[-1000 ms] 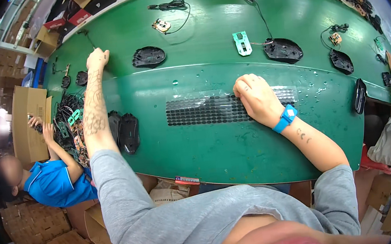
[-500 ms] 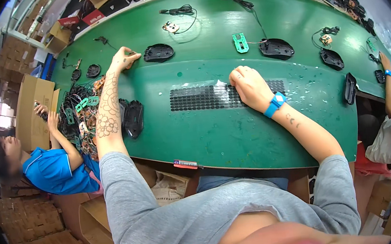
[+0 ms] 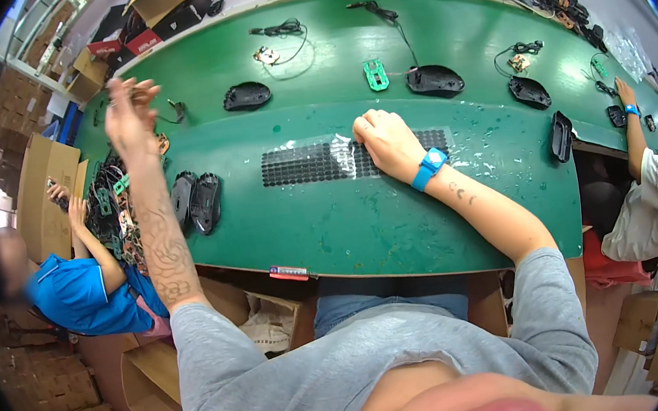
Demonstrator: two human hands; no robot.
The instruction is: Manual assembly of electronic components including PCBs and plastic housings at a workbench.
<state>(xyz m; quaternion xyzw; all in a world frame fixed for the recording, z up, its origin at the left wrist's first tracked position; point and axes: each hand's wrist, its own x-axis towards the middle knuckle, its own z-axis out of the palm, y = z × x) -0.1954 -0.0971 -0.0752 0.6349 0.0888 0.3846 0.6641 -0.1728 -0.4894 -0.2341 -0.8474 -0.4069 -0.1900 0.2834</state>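
Note:
My left hand [image 3: 132, 118] is raised over the far left of the table, its fingers smeared by motion. Something dark shows among those fingers; whether they hold it I cannot tell. My right hand [image 3: 388, 142], a blue band at its wrist, rests closed on the clear sheet of round black pads [image 3: 304, 164]. Whatever its curled fingers hold is hidden. Beyond the sheet, a black mouse shell [image 3: 246, 95] lies to the left, and a second mouse shell [image 3: 435, 80] sits beside a green circuit board [image 3: 376, 75].
Left of the sheet lie two black shells [image 3: 205, 203] and a heap of cables and boards [image 3: 112, 189]. Coiled cables [image 3: 280, 28] lie along the far side. A red marker-like item [image 3: 288, 273] is at the near edge. Co-workers sit left [image 3: 70, 288] and right [image 3: 645, 202].
My left hand has left the black mouse shell's side and moved left and slightly up. My right hand remains on the pad sheet. The whole view has shifted somewhat.

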